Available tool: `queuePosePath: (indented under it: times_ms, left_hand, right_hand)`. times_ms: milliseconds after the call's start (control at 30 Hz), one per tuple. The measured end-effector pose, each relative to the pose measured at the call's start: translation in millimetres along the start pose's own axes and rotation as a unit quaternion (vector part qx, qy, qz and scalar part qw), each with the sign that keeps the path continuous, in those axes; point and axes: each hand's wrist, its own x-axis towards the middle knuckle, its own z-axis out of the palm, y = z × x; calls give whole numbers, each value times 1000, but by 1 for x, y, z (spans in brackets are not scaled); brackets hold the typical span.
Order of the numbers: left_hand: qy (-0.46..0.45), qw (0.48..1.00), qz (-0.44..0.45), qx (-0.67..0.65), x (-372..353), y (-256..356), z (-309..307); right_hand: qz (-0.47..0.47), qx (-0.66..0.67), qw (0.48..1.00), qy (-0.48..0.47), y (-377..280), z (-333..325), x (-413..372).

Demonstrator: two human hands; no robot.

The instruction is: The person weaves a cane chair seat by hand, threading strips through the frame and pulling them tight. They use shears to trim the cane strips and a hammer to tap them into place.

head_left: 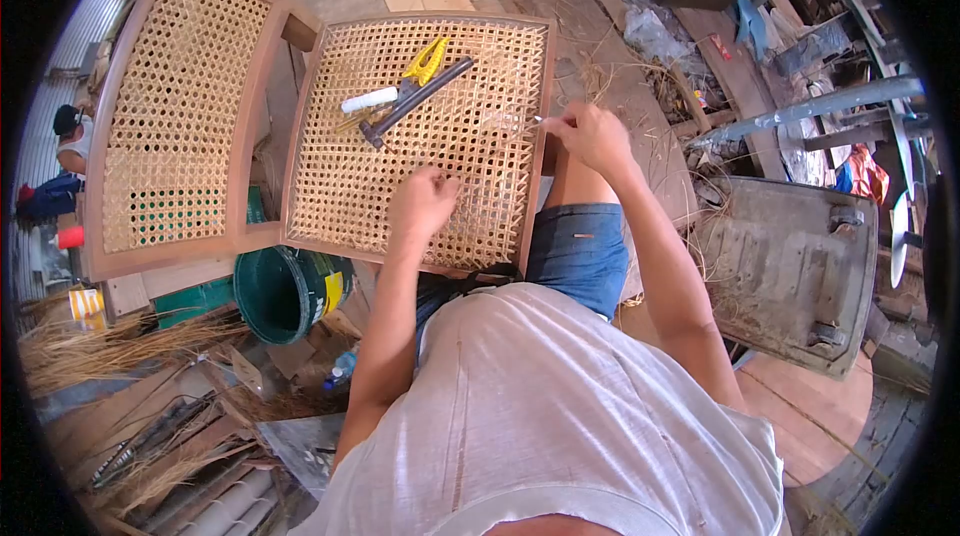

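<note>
Fine pinch at the edge of a cane seat (pixel 340 176)

The wood-framed cane seat lies directly before the person's blue shorts (pixel 580 246). At its right edge, the right hand (pixel 593 139) presses thumb and forefinger together on a small pale piece (pixel 540 120), too small to identify. The left hand (pixel 425 201) is curled over the near part of the weave; whether its fingers grip anything, I cannot tell. Beyond it, on the cane, lie a hammer (pixel 432 93), yellow-handled pliers (pixel 428 60) and a white cylinder (pixel 368 100), close together. A cane backrest (pixel 180 86) joins the seat's left side. Near the seat's lower left corner is a green bucket (pixel 318 281). Farther left, another person (pixel 72 148) is visible.
</note>
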Motion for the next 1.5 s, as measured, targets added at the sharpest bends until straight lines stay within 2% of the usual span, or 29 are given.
queuePosePath:
  times_ms: [33,67,100,133,167,200,267,300,333,367,433,500,600,633,667,700,733,767,867,967,1033,1100,1167,1233,1267,1333,1367,1433,1500]
  left_hand:
    - [-1,1000,1,3,1,-7,-18]
    - [-92,993,-34,-59,3,-15,-35]
    - [-182,973,-71,-120,1,-21,-42]
    - [-183,973,-75,-118,-3,-25,-41]
    - [-153,935,-50,-316,-8,-30,-40]
    - [-114,858,-22,-501,-13,-33,-38]
    - [-81,853,-12,-515,-21,-28,-26]
    - [-51,846,1,-531,-22,-27,-19]
    - [-20,844,45,-535,-19,-32,-10]
    - [-21,845,42,-533,-21,-34,-8]
    - [51,898,60,-434,-23,-40,-9]
    - [59,907,38,-415,-25,-42,-11]
    - [74,916,49,-391,-20,-59,-4]
    - [73,916,49,-391,-16,-54,-3]
    - [50,954,50,-290,-16,-42,1]
    - [29,981,48,-187,-18,-30,6]
    - [6,991,-2,-136,-15,-14,11]
    - [7,990,-5,-138,-12,-11,17]
    - [91,985,68,-127,-1,-16,36]
    - [119,977,56,-170,-4,-23,52]
    - [139,977,52,-152,-7,-20,56]
    - [165,976,46,-135,-6,-23,61]
    - [218,966,110,-91,-5,-22,66]
    - [224,963,125,-89,-5,-23,65]
    - [211,965,132,-82,-3,-24,63]
    - [167,975,117,-86,-8,-22,55]
    - [176,974,111,-93,-5,-21,53]
    - [135,971,82,-179,-4,-28,52]
    - [126,974,60,-179,1,-31,45]
  right_hand:
    - [-9,114,993,11,2,7,-4]
    - [43,356,927,-113,-7,2,-16]
    - [46,359,925,-116,-10,13,-22]
    - [-58,455,880,-122,-14,29,-26]
    - [-160,541,816,-125,-20,39,-27]
    - [-159,545,813,-128,-27,44,-26]
    - [-278,424,856,-98,-43,50,-20]
    - [-277,427,855,-98,-55,46,-17]
    - [-278,301,909,-76,-66,43,-15]
    - [-276,168,945,-54,-76,41,-13]
    - [-297,197,934,-23,-83,48,-13]
    - [-393,164,905,-9,-82,57,-7]
    - [-338,-45,927,-158,-52,48,12]
    - [-290,-99,937,-169,-29,23,24]
    - [-211,-98,962,-143,-9,0,32]
    - [-211,-107,968,-87,24,2,49]
    - [-215,-117,969,-27,44,3,66]
    - [-218,-119,968,-29,40,2,64]
    - [-222,-157,962,-22,37,-6,52]
    - [-220,-162,961,-51,53,-22,57]
    - [-84,-159,983,42,91,-26,76]
    - [-104,-184,977,43,91,-28,75]
    - [-118,-209,970,44,97,-33,73]
    - [-109,-229,967,33,104,-43,73]
    - [-96,-229,966,67,132,-43,83]
    - [-98,-232,963,91,136,-47,80]
    - [-101,-233,959,123,132,-54,84]
    - [-101,-227,961,121,115,-65,80]
    - [-67,-193,966,155,94,-88,70]
